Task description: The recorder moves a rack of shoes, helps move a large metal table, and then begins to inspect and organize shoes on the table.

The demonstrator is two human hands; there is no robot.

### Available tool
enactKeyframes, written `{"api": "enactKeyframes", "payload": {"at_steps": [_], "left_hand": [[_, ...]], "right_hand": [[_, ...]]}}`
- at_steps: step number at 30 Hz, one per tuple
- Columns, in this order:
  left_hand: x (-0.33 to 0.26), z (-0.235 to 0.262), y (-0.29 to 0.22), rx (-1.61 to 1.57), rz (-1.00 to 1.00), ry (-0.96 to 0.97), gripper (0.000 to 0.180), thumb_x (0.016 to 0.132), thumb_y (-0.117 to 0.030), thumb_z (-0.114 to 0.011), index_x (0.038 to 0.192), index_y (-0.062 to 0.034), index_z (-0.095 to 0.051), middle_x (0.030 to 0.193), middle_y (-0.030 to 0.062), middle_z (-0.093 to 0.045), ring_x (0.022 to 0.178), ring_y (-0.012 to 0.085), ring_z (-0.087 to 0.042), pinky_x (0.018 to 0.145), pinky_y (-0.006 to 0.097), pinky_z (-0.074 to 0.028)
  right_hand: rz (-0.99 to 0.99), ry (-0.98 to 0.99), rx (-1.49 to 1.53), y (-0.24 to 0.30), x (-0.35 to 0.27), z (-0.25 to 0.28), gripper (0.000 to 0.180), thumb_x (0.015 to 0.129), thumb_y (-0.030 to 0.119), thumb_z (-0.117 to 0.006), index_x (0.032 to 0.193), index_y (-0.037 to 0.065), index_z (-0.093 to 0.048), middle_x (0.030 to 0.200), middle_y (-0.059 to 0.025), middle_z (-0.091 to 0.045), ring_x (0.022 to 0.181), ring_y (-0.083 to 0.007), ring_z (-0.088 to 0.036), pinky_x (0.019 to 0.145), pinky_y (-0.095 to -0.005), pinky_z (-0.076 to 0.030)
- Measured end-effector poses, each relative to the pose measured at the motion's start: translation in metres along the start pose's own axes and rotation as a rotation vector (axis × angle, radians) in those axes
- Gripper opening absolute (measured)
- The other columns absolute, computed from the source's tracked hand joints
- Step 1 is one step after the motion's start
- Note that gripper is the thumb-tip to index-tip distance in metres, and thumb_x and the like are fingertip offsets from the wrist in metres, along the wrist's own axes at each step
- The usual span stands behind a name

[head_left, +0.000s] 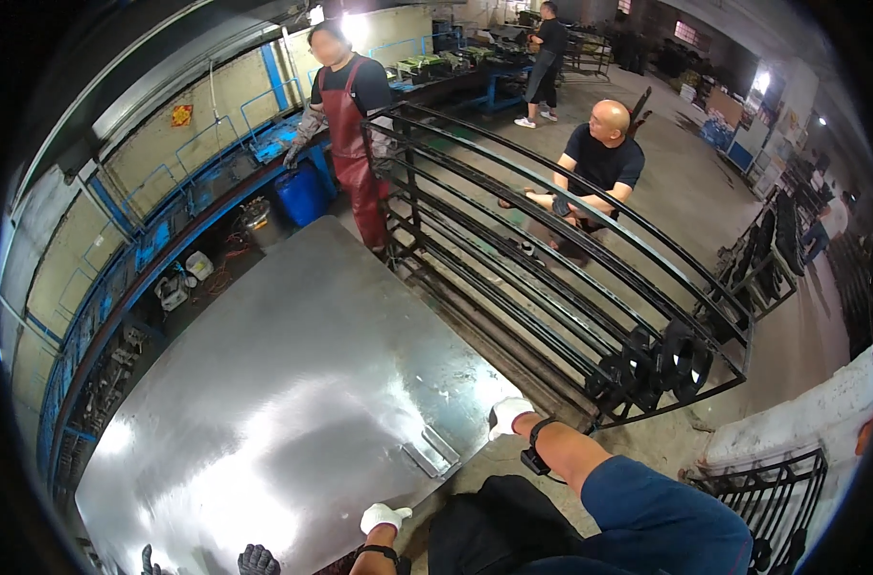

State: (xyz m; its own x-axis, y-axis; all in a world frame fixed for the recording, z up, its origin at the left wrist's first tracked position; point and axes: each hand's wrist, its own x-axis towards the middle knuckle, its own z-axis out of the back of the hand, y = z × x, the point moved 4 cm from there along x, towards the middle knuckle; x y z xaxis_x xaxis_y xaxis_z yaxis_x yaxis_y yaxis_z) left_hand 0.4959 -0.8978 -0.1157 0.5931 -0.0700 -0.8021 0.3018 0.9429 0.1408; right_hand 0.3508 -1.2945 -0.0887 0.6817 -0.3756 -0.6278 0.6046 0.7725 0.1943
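A large, shiny metal sheet (pixel 292 364) spreads across the left and middle of the view. My left hand (pixel 385 518), in a white glove, is at its near edge, fingers closed over the edge and thumb sticking out to the right. At the sheet's right corner, my right hand (pixel 509 418), also white-gloved, is closed on the edge with its fingers pointing down. Between my hands, a small rectangular metal bracket (pixel 430 452) sits on the sheet. Dark grey gloves (pixel 259 560) of another person show at the near left edge of the sheet.
Beyond the sheet stands a long black metal rack (pixel 542 259) with black parts (pixel 657 364) at its near end. A person in a red apron (pixel 350 144) stands at its far end; another person (pixel 599 163) crouches behind it. A blue-framed conveyor line (pixel 149 287) and blue barrel (pixel 304 195) lie left.
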Motion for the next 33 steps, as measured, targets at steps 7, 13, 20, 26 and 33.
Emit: {"api": "enactKeyframes", "payload": {"at_steps": [7, 13, 20, 26, 33], "left_hand": [[-0.006, 0.001, 0.0, -0.08, -0.003, -0.038, 0.083, 0.069, -0.074, -0.075, 0.115, -0.0043, -0.074, 0.121, 0.0181, -0.071, 0.116, 0.0333, -0.067, 0.097, 0.042, -0.053], [-0.008, 0.002, 0.002, -0.074, -0.003, -0.045, 0.084, 0.068, -0.075, -0.075, 0.114, -0.0042, -0.074, 0.121, 0.0179, -0.071, 0.115, 0.0326, -0.068, 0.096, 0.041, -0.054], [-0.011, 0.003, 0.002, -0.054, -0.031, -0.085, 0.084, 0.069, -0.075, -0.075, 0.11, -0.0026, -0.075, 0.116, 0.0213, -0.072, 0.111, 0.0347, -0.069, 0.094, 0.043, -0.054], [-0.021, 0.016, -0.003, -0.09, -0.02, -0.098, 0.072, 0.071, -0.066, -0.079, 0.112, -0.0077, -0.076, 0.118, 0.0176, -0.072, 0.113, 0.0328, -0.069, 0.095, 0.043, -0.055], [-0.026, 0.01, 0.0, -0.112, 0.01, -0.065, 0.065, 0.074, -0.063, -0.078, 0.11, -0.0097, -0.077, 0.115, 0.0146, -0.074, 0.11, 0.0321, -0.07, 0.094, 0.043, -0.055]], "right_hand": [[0.04, 0.048, -0.08, -0.001, 0.01, -0.007, 0.059, 0.067, 0.058, -0.081, 0.101, 0.01, -0.079, 0.1, -0.0139, -0.075, 0.096, -0.0331, -0.071, 0.084, -0.044, -0.056], [0.042, 0.01, -0.018, 0.001, 0.001, -0.002, 0.06, 0.066, 0.056, -0.083, 0.101, 0.008, -0.078, 0.101, -0.0167, -0.075, 0.096, -0.0333, -0.071, 0.086, -0.0419, -0.056], [0.004, 0.005, -0.002, -0.005, 0.011, -0.015, 0.062, 0.066, 0.055, -0.084, 0.104, 0.006, -0.077, 0.105, -0.0171, -0.075, 0.099, -0.0332, -0.071, 0.087, -0.0431, -0.056], [0.132, -0.486, 0.423, 0.031, -0.012, 0.043, 0.045, 0.084, 0.047, -0.072, 0.092, 0.003, -0.072, 0.094, -0.0205, -0.071, 0.093, -0.0359, -0.069, 0.087, -0.0424, -0.052], [1.2, -1.483, 0.857, 0.092, -0.285, 0.335, 0.046, 0.086, 0.027, -0.058, 0.115, -0.008, -0.059, 0.121, -0.0268, -0.056, 0.12, -0.0446, -0.055, 0.106, -0.0557, -0.045]]}}
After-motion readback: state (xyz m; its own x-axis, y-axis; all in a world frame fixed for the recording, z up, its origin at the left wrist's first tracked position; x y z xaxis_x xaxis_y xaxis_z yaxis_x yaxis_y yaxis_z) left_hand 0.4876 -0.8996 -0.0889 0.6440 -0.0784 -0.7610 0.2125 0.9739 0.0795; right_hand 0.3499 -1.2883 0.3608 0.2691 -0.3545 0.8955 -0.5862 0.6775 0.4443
